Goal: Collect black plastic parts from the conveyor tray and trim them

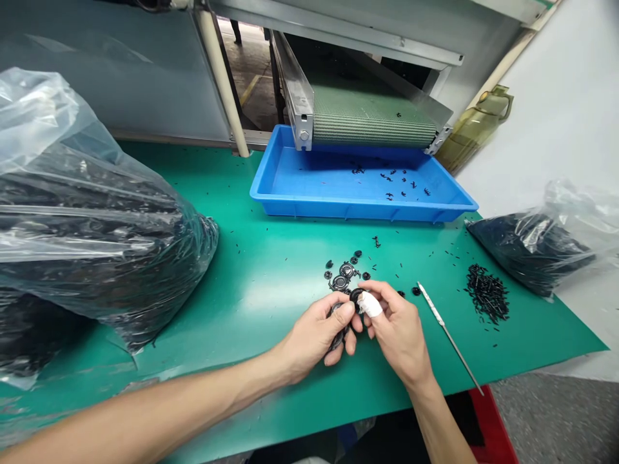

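Note:
My left hand (320,335) and my right hand (397,328) meet over the green mat (251,283), both pinching a small black plastic part (356,296) between them. The left fingers curl round more black pieces underneath. White tape wraps my right thumb tip. Just beyond the hands lie a few round black parts (344,276) and small black caps. A thin metal pick (447,335) rests on the mat right of my right hand.
A blue tray (309,187) with several tiny black bits sits under a conveyor belt (372,119). Large clear bags of black parts lie at the left (87,219) and right (536,248). A pile of black pins (487,298) is near the right bag.

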Demonstrator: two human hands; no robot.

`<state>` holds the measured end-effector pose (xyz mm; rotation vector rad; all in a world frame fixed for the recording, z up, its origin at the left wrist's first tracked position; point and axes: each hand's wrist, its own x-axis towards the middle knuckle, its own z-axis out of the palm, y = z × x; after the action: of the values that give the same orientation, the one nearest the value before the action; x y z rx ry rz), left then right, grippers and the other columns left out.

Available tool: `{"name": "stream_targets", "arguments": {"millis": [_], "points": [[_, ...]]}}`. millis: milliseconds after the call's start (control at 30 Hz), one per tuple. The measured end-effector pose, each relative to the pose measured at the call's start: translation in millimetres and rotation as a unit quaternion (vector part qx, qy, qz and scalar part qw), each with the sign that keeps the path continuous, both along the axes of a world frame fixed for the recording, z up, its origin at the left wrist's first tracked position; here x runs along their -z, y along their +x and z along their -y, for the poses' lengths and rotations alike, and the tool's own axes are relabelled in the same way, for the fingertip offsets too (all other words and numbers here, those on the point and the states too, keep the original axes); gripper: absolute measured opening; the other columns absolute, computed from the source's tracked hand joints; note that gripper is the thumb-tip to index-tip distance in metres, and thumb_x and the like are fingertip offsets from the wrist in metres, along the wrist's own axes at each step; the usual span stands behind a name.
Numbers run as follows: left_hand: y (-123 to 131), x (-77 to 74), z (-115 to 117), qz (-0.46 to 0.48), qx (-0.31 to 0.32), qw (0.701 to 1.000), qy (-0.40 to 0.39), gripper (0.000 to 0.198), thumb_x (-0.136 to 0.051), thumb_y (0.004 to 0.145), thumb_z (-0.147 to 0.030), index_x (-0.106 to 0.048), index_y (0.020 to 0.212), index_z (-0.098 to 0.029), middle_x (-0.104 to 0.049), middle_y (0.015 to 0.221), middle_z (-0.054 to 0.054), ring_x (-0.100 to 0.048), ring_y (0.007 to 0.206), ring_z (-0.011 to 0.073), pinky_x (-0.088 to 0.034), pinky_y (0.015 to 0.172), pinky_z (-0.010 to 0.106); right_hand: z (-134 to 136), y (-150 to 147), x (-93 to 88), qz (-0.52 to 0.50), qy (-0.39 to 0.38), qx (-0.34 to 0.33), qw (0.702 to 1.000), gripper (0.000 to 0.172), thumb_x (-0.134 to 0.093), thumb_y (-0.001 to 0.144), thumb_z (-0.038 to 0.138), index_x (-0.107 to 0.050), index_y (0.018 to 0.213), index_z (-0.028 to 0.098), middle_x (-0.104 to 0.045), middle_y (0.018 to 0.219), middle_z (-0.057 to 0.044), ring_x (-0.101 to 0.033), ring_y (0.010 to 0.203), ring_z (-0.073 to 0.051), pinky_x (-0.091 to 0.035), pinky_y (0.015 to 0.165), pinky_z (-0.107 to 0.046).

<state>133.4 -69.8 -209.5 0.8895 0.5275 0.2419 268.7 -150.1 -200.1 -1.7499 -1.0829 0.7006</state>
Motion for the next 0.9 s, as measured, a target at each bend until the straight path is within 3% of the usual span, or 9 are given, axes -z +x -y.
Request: {"name": "stream_targets", "arguments": {"millis": [100, 200, 367, 533, 600, 700, 767, 833, 900], "points": [[0, -2.1, 0, -0.031, -0.004, 1.000, 0.004, 0.025, -0.047, 0.093, -0.040, -0.048, 0.080, -0.018, -0.056, 0.053, -0.003, -0.034, 0.031, 0.0033, -0.021, 0.032, 0.015, 6, 0, 0.5, 0.068, 0.007, -0.048, 0.997, 0.028, -0.049, 0.089, 0.024, -0.065, 0.112, 0.021, -0.062, 0.082, -0.001, -0.054, 0.060, -0.011, -0.043, 0.053, -0.022], [0, -2.5, 0, -0.056, 0.009, 0.998, 0.008, 0.026, -0.048, 0.093, -0.038, -0.049, 0.078, -0.017, -0.056, 0.051, -0.002, -0.033, 0.030, 0.0027, -0.021, 0.032, 0.015, 7, 7, -1.4, 0.123, 0.016, -0.088, 0.988, 0.029, -0.049, 0.087, 0.017, -0.067, 0.110, 0.019, -0.062, 0.084, -0.002, -0.057, 0.067, -0.012, -0.043, 0.057, -0.022], [1, 1.4, 3, 0.018, -0.016, 1.000, -0.016, 0.031, -0.054, 0.089, -0.047, -0.053, 0.092, -0.016, -0.060, 0.066, 0.000, -0.045, 0.041, 0.0050, -0.025, 0.033, 0.015, 1, 1, -1.7, 0.136, 0.045, -0.090, 0.986, 0.023, -0.044, 0.091, 0.017, -0.067, 0.096, 0.019, -0.063, 0.068, 0.001, -0.056, 0.062, -0.012, -0.040, 0.058, -0.022], [0, -0.2, 1, 0.022, -0.031, 0.999, -0.026, 0.025, -0.063, 0.086, -0.038, -0.054, 0.096, -0.017, -0.060, 0.061, -0.001, -0.050, 0.042, 0.0064, -0.022, 0.032, 0.013, -11, 9, 1.6, 0.123, -0.009, -0.087, 0.989, 0.023, -0.040, 0.095, 0.024, -0.062, 0.098, 0.020, -0.056, 0.056, 0.004, -0.049, 0.048, -0.011, -0.036, 0.050, -0.022], [0, -0.2, -1, 0.022, -0.018, 0.999, -0.043, 0.024, -0.062, 0.086, -0.036, -0.056, 0.099, -0.016, -0.060, 0.061, 0.000, -0.051, 0.041, 0.0072, -0.022, 0.031, 0.013, -21, 19, 2.5, 0.211, -0.033, -0.082, 0.974, 0.027, -0.039, 0.092, 0.016, -0.063, 0.104, 0.020, -0.060, 0.068, 0.001, -0.052, 0.055, -0.012, -0.037, 0.053, -0.023], [-2, 2.4, -5, 0.036, -0.020, 0.996, -0.081, 0.026, -0.062, 0.085, -0.031, -0.058, 0.106, -0.015, -0.063, 0.065, 0.001, -0.054, 0.042, 0.0079, -0.024, 0.030, 0.013, -39, 30, 4.0, 0.364, -0.064, -0.100, 0.924, 0.050, -0.039, 0.081, 0.002, -0.061, 0.120, 0.023, -0.061, 0.097, -0.006, -0.057, 0.074, -0.016, -0.039, 0.063, -0.025], [-3, 4.6, -6, 0.038, -0.024, 0.994, -0.100, 0.020, -0.061, 0.084, -0.025, -0.061, 0.102, -0.015, -0.066, 0.074, 0.004, -0.057, 0.045, 0.0081, -0.026, 0.030, 0.013, -50, 33, 5.5, 0.406, -0.091, -0.131, 0.900, 0.056, -0.039, 0.078, 0.000, -0.062, 0.123, 0.024, -0.059, 0.103, -0.007, -0.057, 0.078, -0.017, -0.040, 0.064, -0.026], [-4, 5.9, -7, 0.042, -0.025, 0.992, -0.114, 0.014, -0.059, 0.083, -0.021, -0.062, 0.095, -0.014, -0.066, 0.084, 0.006, -0.061, 0.049, 0.0094, -0.027, 0.029, 0.013, -56, 34, 7.7, 0.409, -0.094, -0.138, 0.897, 0.051, -0.040, 0.079, 0.001, -0.065, 0.117, 0.024, -0.058, 0.102, -0.007, -0.057, 0.079, -0.017, -0.040, 0.065, -0.026], [-4, 6.3, -8, 0.052, -0.027, 0.991, -0.123, 0.012, -0.057, 0.083, -0.020, -0.062, 0.093, -0.014, -0.066, 0.091, 0.008, -0.066, 0.055, 0.0127, -0.031, 0.029, 0.014, -57, 36, 10.3, 0.383, -0.061, -0.121, 0.914, 0.042, -0.041, 0.080, 0.003, -0.067, 0.107, 0.021, -0.059, 0.103, -0.007, -0.058, 0.083, -0.018, -0.042, 0.071, -0.027]]}}
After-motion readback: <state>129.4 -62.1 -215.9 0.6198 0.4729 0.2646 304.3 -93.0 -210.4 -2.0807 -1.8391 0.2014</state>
